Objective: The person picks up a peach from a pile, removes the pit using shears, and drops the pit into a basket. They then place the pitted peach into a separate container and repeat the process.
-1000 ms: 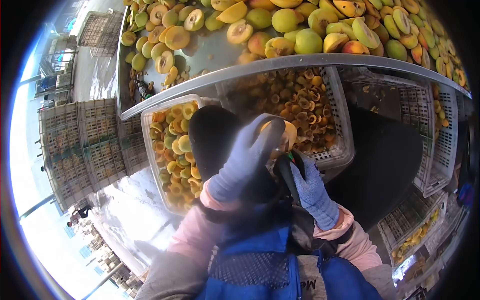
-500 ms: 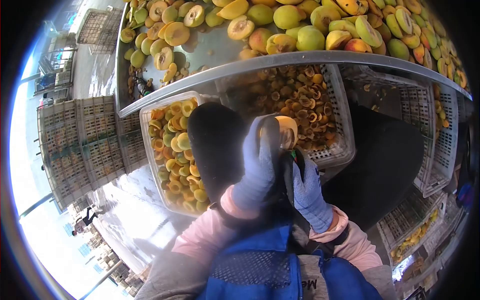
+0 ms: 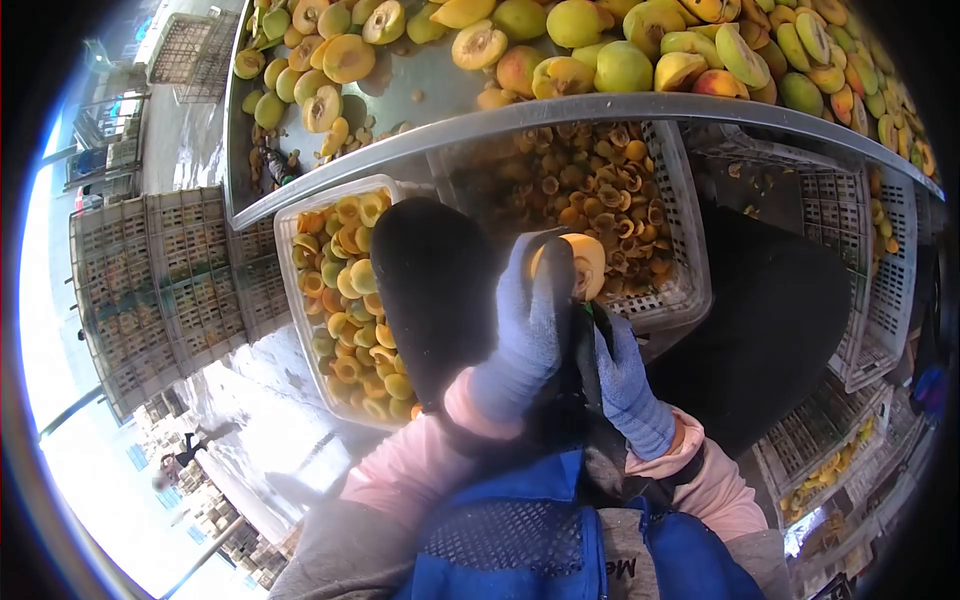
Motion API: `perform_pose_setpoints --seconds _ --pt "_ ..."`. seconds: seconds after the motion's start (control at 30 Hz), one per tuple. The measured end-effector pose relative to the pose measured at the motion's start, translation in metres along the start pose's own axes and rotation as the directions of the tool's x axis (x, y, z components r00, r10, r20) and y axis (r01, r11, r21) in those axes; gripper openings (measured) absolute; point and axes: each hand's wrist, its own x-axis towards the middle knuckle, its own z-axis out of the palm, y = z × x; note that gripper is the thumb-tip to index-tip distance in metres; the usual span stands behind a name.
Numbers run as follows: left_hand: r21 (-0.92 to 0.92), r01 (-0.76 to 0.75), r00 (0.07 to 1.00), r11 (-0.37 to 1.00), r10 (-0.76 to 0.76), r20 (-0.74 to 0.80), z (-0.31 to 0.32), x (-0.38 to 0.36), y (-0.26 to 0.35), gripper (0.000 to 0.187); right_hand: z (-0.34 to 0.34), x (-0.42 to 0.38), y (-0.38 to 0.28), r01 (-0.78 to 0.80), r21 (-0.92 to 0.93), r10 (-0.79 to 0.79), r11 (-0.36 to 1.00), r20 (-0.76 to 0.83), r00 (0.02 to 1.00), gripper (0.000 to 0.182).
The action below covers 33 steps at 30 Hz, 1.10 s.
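My left hand [image 3: 525, 320], in a pale blue and dark glove, is closed around a cut peach half [image 3: 592, 262]. The orange cut face points to the right, with a brownish hollow or stone at its middle. Just below it, my right hand [image 3: 630, 385], gloved the same way, is closed on a small dark tool [image 3: 590, 318] with a bit of green on it. The tool's working end is close to the fruit, mostly hidden by the fingers. Both hands are between my knees, above the near end of a crate [image 3: 690, 230] of hollowed peach pieces.
A metal table [image 3: 400, 135] across the front carries many whole and halved peaches [image 3: 620, 65]. A white tub [image 3: 290, 270] of peach halves stands left of my knee. Stacked crates [image 3: 165, 280] stand farther left, more crates [image 3: 890, 270] to the right. A distant person [image 3: 185, 452] is at lower left.
The peach half has turned so more of its cut face shows. My right hand has shifted slightly right and down. The view has tilted a little.
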Motion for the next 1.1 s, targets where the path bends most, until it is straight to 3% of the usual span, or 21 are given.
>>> perform_pose_setpoints --seconds 0.03,0.1,0.13,0.2,0.27,0.33,0.37,0.43,0.47,0.53,0.6,0.67,0.77,0.8,0.87,0.9,0.93,0.97,1.0,1.1 --pt "0.121 -0.131 0.991 0.984 0.127 0.047 -0.003 0.004 0.004 0.029 0.004 -0.005 0.01 -0.034 0.016 0.034 0.999 0.021 0.999 0.043" --pt "-0.108 0.206 0.941 0.973 -0.167 0.295 -0.017 0.02 0.021 0.03 0.001 -0.007 0.02 -0.089 0.061 0.083 0.994 0.092 0.992 0.041" --pt "-0.127 0.466 0.819 0.876 -0.372 0.437 -0.03 0.032 0.035 0.029 -0.004 -0.004 0.019 -0.114 0.092 0.1 0.989 0.142 0.985 0.039" --pt "-0.113 0.423 0.841 0.899 -0.343 0.418 -0.034 0.037 0.039 0.031 -0.004 0.004 0.008 -0.299 0.382 0.24 0.874 0.196 0.951 0.032" --pt "-0.06 0.295 0.891 0.954 -0.252 0.377 -0.032 0.035 0.032 0.028 -0.004 0.016 -0.02 -0.491 0.768 0.438 0.411 0.306 0.845 0.034" --pt "-0.024 0.077 0.934 0.997 -0.063 0.352 -0.031 0.032 0.021 0.024 -0.017 0.025 -0.034 -0.651 0.749 0.241 0.122 0.614 0.752 0.038" --pt "-0.039 0.057 0.935 0.998 -0.04 0.353 -0.03 0.031 0.018 0.023 -0.02 0.026 -0.037 -0.727 0.687 0.106 -0.013 0.724 0.682 0.041" --pt "-0.066 0.015 0.935 0.998 0.009 0.354 -0.027 0.028 0.013 0.023 -0.015 0.024 -0.035 -0.726 0.588 -0.063 -0.357 0.761 0.646 0.043" --pt "-0.179 0.118 0.941 0.977 -0.052 0.333 -0.024 0.025 0.008 0.021 -0.01 0.023 -0.034 -0.707 0.492 -0.152 -0.508 0.757 0.636 0.044" --pt "-0.132 0.22 0.93 0.967 -0.167 0.327 -0.019 0.016 -0.001 0.019 -0.004 0.025 -0.035 -0.714 0.403 -0.321 -0.572 0.691 0.647 0.044" --pt "-0.444 0.414 0.906 0.795 -0.313 0.285 -0.013 -0.002 -0.016 0.023 -0.003 0.027 -0.036 -0.73 0.401 -0.414 -0.554 0.628 0.659 0.043" --pt "-0.663 0.45 0.876 0.598 -0.438 0.2 -0.006 -0.017 -0.028 0.035 -0.01 0.032 -0.037 -0.745 0.488 -0.446 -0.455 0.599 0.665 0.041" --pt "-0.863 0.405 0.734 0.3 -0.67 0.112 -0.034 -0.017 -0.005 0.032 -0.012 0.034 -0.03 -0.656 0.549 -0.175 -0.519 0.683 0.71 0.046" --pt "-0.26 0.254 0.941 0.932 -0.3 -0.157 -0.061 -0.014 -0.006 0.032 -0.005 0.031 -0.012 -0.66 0.507 -0.219 -0.554 0.677 0.703 0.047" --pt "-0.375 0.164 0.904 0.912 -0.291 -0.312 -0.109 -0.007 0.011 0.036 -0.003 0.031 -0.008 -0.686 0.571 -0.143 -0.451 0.712 0.687 0.047" --pt "-0.315 0.167 0.878 0.934 -0.286 -0.384 -0.165 -0.012 -0.04 0.033 -0.006 0.032 -0.01 -0.698 0.605 -0.103 -0.385 0.723 0.683 0.047" --pt "0.306 0.119 0.949 0.945 -0.018 -0.314 -0.194 -0.006 -0.041 0.035 -0.008 0.034 -0.014 -0.701 0.606 -0.081 -0.376 0.732 0.676 0.048" --pt "0.726 0.207 0.972 0.656 -0.055 -0.228 -0.209 -0.004 -0.035 0.034 -0.01 0.035 -0.014 -0.708 0.61 -0.067 -0.356 0.739 0.671 0.047" --pt "0.923 0.314 0.941 0.223 -0.2 -0.271 -0.226 -0.009 -0.04 0.031 -0.009 0.035 -0.01 -0.712 0.615 -0.052 -0.339 0.743 0.667 0.047" --pt "0.829 0.213 0.938 0.517 0.128 -0.321 -0.18 0.028 0.006 0.032 -0.01 0.038 -0.009 -0.733 0.646 0.074 -0.214 0.759 0.647 0.046"
